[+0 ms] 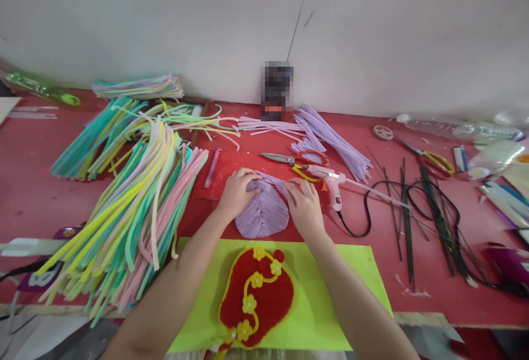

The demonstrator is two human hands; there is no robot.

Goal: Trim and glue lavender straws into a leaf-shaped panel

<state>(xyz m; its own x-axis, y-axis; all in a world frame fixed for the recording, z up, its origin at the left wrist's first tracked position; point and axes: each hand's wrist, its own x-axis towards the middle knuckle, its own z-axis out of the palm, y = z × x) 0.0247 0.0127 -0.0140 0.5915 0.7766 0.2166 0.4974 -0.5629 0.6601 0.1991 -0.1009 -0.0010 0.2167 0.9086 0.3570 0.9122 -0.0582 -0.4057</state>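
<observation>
A lilac leaf-shaped piece [263, 214] made of glued pipe-cleaner strips lies on a red sheet [231, 167] in the middle of the table. My left hand [236, 190] presses its fingers on the piece's upper left edge. My right hand [303, 203] presses down on its upper right edge. Both hands have bent fingers closed against the strips. Just behind the right hand lie a pink glue gun [330, 180] and red-handled scissors [295, 158].
A red and yellow flowered fan shape [256, 296] rests on a lime sheet [351, 272] near me. Pastel pipe cleaners [136, 205] pile up on the left, lilac ones [330, 139] behind. Dark wires [430, 211], a black cord and more scissors [430, 159] lie right.
</observation>
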